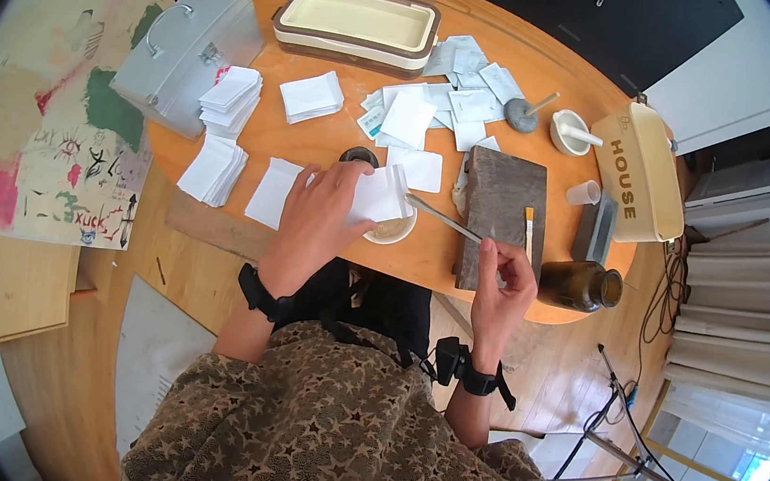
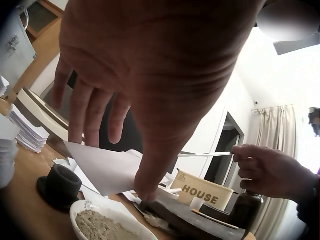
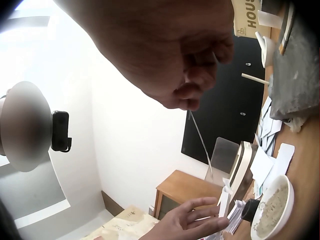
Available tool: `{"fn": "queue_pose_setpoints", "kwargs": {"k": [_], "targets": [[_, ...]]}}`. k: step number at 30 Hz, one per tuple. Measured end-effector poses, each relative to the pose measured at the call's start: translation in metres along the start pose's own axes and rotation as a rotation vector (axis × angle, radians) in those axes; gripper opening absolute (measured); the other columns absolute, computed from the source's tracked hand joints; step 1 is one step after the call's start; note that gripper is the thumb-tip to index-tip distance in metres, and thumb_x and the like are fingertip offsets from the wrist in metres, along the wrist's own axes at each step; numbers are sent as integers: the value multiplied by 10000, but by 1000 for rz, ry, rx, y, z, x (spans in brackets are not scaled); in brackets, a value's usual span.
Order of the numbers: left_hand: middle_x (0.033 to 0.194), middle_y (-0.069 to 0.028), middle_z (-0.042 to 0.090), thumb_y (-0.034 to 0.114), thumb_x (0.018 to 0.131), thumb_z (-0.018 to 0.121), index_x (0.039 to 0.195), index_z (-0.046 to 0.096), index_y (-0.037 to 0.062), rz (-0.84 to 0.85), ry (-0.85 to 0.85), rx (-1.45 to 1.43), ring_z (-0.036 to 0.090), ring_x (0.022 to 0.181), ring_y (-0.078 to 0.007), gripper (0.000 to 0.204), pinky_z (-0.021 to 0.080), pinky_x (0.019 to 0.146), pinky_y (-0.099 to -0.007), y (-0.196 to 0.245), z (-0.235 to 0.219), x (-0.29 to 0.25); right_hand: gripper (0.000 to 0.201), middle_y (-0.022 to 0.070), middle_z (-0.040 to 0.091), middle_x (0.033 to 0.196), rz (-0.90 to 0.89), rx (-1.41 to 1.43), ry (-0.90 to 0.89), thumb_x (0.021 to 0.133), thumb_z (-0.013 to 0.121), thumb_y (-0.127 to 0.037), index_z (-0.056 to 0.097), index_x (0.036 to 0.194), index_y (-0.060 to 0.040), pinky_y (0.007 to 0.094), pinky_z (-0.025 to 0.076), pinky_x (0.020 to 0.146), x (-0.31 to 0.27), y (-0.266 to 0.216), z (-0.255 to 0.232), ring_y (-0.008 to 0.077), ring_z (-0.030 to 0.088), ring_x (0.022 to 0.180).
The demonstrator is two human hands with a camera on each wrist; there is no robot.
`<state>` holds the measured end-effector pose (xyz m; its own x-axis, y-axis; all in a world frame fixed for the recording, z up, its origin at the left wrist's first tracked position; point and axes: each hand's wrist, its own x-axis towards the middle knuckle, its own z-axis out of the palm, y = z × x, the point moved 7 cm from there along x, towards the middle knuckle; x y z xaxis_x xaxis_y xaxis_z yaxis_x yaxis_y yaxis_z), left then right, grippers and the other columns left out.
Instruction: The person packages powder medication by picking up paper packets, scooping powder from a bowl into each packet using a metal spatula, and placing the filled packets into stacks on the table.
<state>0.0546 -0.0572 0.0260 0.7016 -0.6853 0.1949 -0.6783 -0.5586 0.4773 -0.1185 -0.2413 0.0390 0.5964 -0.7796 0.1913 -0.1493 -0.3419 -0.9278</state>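
Observation:
My left hand (image 1: 316, 223) holds a white paper packet (image 1: 379, 194) between thumb and fingers, above a white bowl (image 1: 393, 226). The left wrist view shows grey-beige powder (image 2: 102, 226) in that bowl. In my right hand (image 1: 504, 292) the end of a thin metal spatula (image 1: 445, 217) is pinched, and its far tip reaches the packet's right edge. Behind the packet stands a small black round weight-like object (image 1: 359, 156). A white paper sheet (image 1: 415, 169) lies just beyond the bowl.
Stacks of white packets (image 1: 213, 170) lie at left beside a silver case (image 1: 200, 48). A cream tray (image 1: 362, 21) and scattered packets (image 1: 471, 106) are at the back. To the right are a dark board (image 1: 504, 192), brush (image 1: 529, 228), brown jar (image 1: 579, 285), mortar (image 1: 568, 133) and HOUSE box (image 1: 644, 175).

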Motion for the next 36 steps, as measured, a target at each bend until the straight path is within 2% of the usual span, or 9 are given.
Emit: {"fn": "queue_pose_setpoints", "kwargs": {"k": [10, 13, 15, 16, 18, 21, 27, 34, 36], "targets": [[1274, -139, 650, 198, 737, 870, 1313, 501, 93, 14, 18, -114, 598, 1201, -319, 692, 379, 1102, -470, 11, -3, -7, 164, -2, 601, 684, 17, -49, -24, 972, 706, -132, 686, 893, 11, 235, 408, 627, -1, 2, 4, 59, 515, 663], [1283, -147, 642, 203, 746, 866, 1318, 498, 87, 25, 16, -126, 596, 1199, -329, 690, 377, 1105, -476, 13, -1, -7, 130, 29, 636, 701, 30, -64, -48, 962, 710, -115, 699, 906, 2, 239, 423, 636, -3, 3, 7, 84, 542, 658], [1285, -149, 639, 204, 749, 864, 1322, 496, 84, 19, 27, -120, 594, 1197, -335, 692, 378, 1106, -477, 16, -4, -7, 57, 60, 643, 706, -138, -163, -71, 923, 737, -78, 719, 917, -24, 282, 426, 631, -4, -5, 11, 154, 548, 622], [1286, -152, 636, 206, 752, 863, 1326, 494, 81, 15, 38, -115, 592, 1196, -342, 694, 379, 1107, -479, 16, -5, -7, 57, 60, 643, 706, -139, -163, -73, 923, 737, -78, 719, 917, -24, 282, 426, 631, -3, -5, 11, 154, 548, 622], [1284, -155, 634, 212, 754, 862, 1329, 492, 81, 14, 44, -129, 592, 1194, -344, 696, 382, 1106, -479, 14, -5, -8, 67, 70, 608, 692, -412, -314, -105, 868, 768, -51, 741, 929, -61, 334, 407, 624, -8, -23, 16, 231, 507, 604], [1275, -157, 633, 224, 758, 861, 1328, 493, 81, 13, 58, -145, 592, 1193, -345, 693, 389, 1101, -479, 11, -3, -10, 105, 52, 539, 652, -488, -374, -101, 836, 788, -52, 750, 929, -85, 364, 370, 608, -11, -29, 18, 254, 454, 598], [1260, -156, 634, 242, 768, 858, 1321, 496, 82, -7, 61, -128, 595, 1193, -337, 681, 395, 1091, -480, 8, -3, -13, 115, 48, 514, 644, -520, -373, -49, 829, 797, -64, 752, 932, -90, 363, 348, 596, -11, -28, 13, 241, 445, 602], [1247, -157, 636, 255, 773, 857, 1308, 503, 88, -36, 56, -124, 597, 1187, -334, 663, 392, 1092, -478, 4, 0, -15, 114, 48, 503, 631, -495, -384, -72, 834, 793, -53, 758, 934, -94, 359, 345, 593, -9, -27, 16, 232, 427, 579], [1242, -151, 636, 253, 773, 855, 1302, 506, 88, -49, 55, -109, 598, 1180, -333, 654, 392, 1091, -477, 5, -1, -15, 100, 42, 546, 650, -502, -359, -54, 848, 786, -53, 756, 938, -82, 347, 346, 598, -7, -26, 13, 213, 437, 572]]}}
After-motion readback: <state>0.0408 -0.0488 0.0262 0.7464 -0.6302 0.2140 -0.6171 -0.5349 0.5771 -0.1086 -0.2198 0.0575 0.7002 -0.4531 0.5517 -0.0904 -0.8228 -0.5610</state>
